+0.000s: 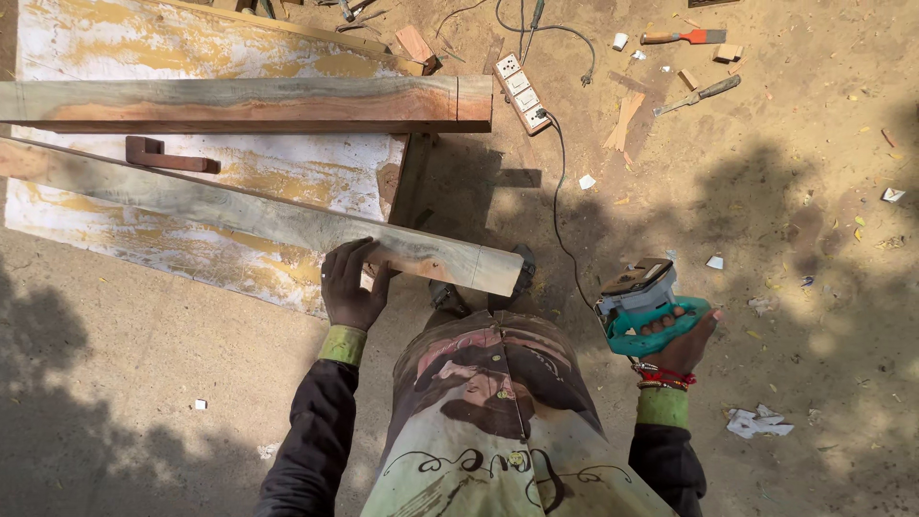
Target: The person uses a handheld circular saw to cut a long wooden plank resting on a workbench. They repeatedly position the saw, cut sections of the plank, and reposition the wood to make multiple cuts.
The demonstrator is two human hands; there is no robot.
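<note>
My left hand [352, 285] rests on the near end of a long grey wooden plank [239, 211], fingers curled over its edge. The plank lies slanted across a white, paint-worn board [287, 168] on the ground. My right hand [684, 337] grips the teal handle of a corded power tool [639, 299], held off to the right above the sand, away from the plank. A second, thicker reddish beam [258, 102] lies farther up across the same board.
A white extension socket strip [522, 91] lies beyond the beam, its black cable [558, 206] running toward the tool. Two chisels [697, 94] and wood scraps are scattered at the upper right. A small dark wooden block [168, 156] sits on the board. Sandy ground surrounds everything.
</note>
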